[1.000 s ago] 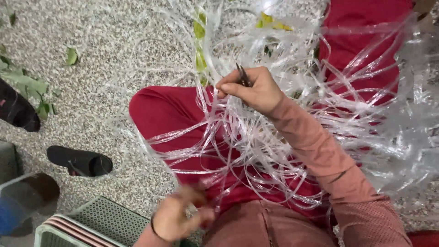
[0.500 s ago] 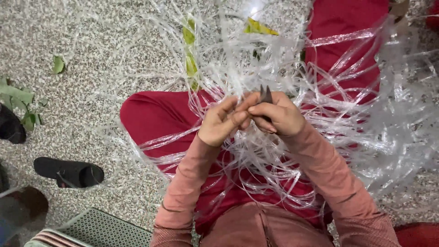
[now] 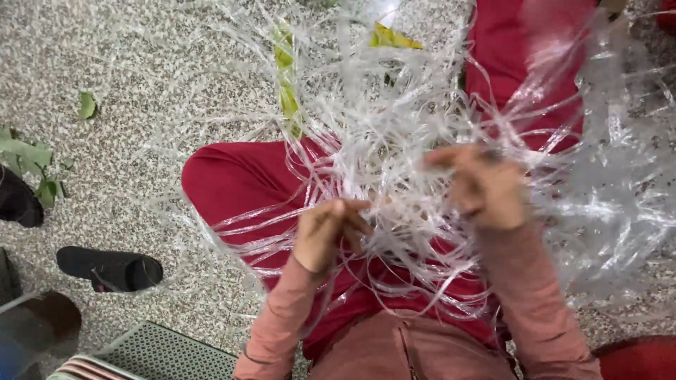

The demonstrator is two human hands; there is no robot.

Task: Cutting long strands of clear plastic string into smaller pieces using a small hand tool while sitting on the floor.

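Observation:
A big tangle of thin clear plastic strips (image 3: 394, 141) spreads over my lap and red trousers (image 3: 239, 183). My left hand (image 3: 325, 232) is closed, pinching some of the strips just above my left thigh. My right hand (image 3: 482, 186) is blurred, raised a little higher to the right, its fingers closed among the strips; a dark thin tool tip seems to show at its top, too blurred to tell. Both arms wear pink sleeves (image 3: 282, 324).
Speckled stone floor (image 3: 141, 84) all around. A black sandal (image 3: 109, 269) lies at the left, another dark shoe (image 3: 17, 200) further left. Green leaves (image 3: 28, 158) sit on the floor and among the strips. A green plastic crate (image 3: 169, 352) stands at the lower left.
My hands, joined at the middle half a second ago, have pulled apart: the left went down and left, the right moved right. A second ago the left hand was low by my waist.

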